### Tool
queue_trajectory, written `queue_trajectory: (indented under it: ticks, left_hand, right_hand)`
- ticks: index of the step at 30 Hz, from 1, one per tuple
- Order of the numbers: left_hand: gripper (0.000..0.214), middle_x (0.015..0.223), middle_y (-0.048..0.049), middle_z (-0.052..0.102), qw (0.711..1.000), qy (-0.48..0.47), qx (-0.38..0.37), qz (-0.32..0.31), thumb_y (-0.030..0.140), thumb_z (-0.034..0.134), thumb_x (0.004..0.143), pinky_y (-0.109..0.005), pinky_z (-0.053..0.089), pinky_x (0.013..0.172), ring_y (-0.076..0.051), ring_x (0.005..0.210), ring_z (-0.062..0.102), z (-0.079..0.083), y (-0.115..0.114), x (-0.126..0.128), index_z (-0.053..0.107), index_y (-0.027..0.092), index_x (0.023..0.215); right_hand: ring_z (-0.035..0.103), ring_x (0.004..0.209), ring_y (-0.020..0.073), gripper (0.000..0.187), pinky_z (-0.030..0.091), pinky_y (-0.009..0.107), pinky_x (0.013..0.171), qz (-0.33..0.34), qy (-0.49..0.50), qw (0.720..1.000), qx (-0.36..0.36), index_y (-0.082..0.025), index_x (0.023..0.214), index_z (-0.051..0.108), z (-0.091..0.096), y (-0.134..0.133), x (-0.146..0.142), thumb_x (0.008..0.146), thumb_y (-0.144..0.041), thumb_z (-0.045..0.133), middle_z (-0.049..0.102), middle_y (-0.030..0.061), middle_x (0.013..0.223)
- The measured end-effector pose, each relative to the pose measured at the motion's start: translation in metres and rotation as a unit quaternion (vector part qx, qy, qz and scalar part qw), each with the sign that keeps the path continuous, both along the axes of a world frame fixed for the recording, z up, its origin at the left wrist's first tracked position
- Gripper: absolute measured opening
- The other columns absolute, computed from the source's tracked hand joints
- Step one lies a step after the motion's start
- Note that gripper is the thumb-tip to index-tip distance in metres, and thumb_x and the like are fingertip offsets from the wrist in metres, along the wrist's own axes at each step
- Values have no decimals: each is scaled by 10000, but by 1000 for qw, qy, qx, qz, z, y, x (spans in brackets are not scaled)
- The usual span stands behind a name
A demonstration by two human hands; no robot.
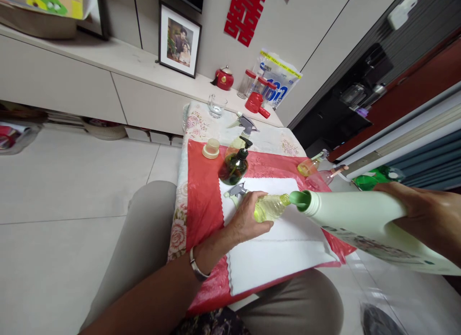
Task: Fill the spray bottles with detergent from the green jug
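My left hand (250, 220) is closed around a small clear yellow-tinted bottle (272, 208), tilted over the white cloth. My right hand (428, 217) grips the handle of a large pale green jug (355, 206), tipped on its side. The jug's green pouring lip is right at the small bottle's mouth; I cannot tell whether they touch. A grey and white spray head (236, 191) lies on the cloth just beyond my left hand. Behind it stands a dark green pump bottle (234, 167), and left of that a translucent cap (211, 149).
Red plastic sheeting (203, 196) and a white cloth (273, 263) cover the table. A spray bottle (247, 126) stands behind the pump bottle. Two more bottles, one yellow (308, 167) and one pink (320, 179), are at the right edge. A glass cup (217, 106) stands farther back.
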State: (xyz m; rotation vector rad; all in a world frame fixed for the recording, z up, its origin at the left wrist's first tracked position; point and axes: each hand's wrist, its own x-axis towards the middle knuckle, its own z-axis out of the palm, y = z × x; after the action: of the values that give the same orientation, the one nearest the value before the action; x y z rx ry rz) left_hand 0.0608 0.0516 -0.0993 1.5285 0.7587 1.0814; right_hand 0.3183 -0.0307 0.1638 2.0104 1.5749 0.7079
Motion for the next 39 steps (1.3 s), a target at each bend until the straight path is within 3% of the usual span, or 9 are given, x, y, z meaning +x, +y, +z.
queue_trajectory:
  ticks: [22, 31, 39]
  left_hand:
    - [701, 1271, -95, 583, 1000, 6, -9, 3, 95, 726, 617, -480, 458, 1078, -294, 1224, 562, 1, 0, 0, 499, 228, 1267]
    - [697, 1279, -103, 583, 1000, 3, -6, -2, 99, 730, 622, -490, 449, 1091, -301, 1239, 559, 1, 0, 0, 492, 223, 1266]
    - [692, 1276, -106, 582, 1000, 9, -8, 0, 97, 721, 625, -473, 458, 1079, -292, 1227, 562, 3, 0, -1, 499, 213, 1270]
  right_hand:
    - [623, 598, 238, 495, 372, 262, 468, 10, -3, 1000, 13, -412, 1187, 670, 0, 1, 5, 706, -404, 550, 715, 9, 813]
    - [637, 647, 241, 532, 396, 272, 503, -36, 0, 999, -2, -428, 1236, 640, 0, 1, 0, 714, -415, 538, 715, -3, 842]
    - [630, 651, 237, 502, 388, 271, 508, -26, -6, 1000, -6, -432, 1235, 635, 0, 2, 2, 744, -404, 538, 707, -3, 841]
